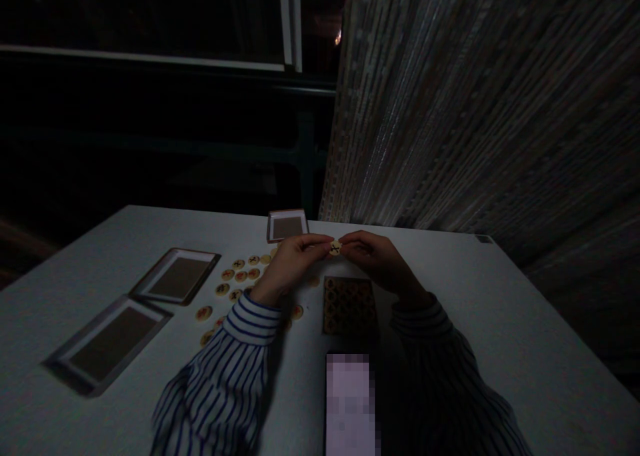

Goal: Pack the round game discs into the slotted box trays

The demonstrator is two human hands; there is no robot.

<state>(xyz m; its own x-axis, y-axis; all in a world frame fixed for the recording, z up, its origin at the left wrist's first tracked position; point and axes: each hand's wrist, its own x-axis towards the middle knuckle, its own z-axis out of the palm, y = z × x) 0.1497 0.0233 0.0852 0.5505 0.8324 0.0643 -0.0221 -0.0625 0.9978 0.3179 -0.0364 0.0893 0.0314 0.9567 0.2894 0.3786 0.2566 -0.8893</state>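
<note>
My left hand (293,259) and my right hand (376,259) meet above the table (500,323), both pinching one small round pale game piece (335,247) with a dark mark on it. Both arms wear striped sleeves. Below the hands lies a small brown patterned board (349,305). Several more round pieces (240,275) with red or dark marks lie scattered to the left of my left hand.
Two shallow box trays (176,276) (111,341) lie at the left of the table, and a smaller box (287,225) lies at the far edge. A woven curtain (475,109) hangs behind at the right. A blurred rectangle (350,403) sits near the front edge. The room is dark.
</note>
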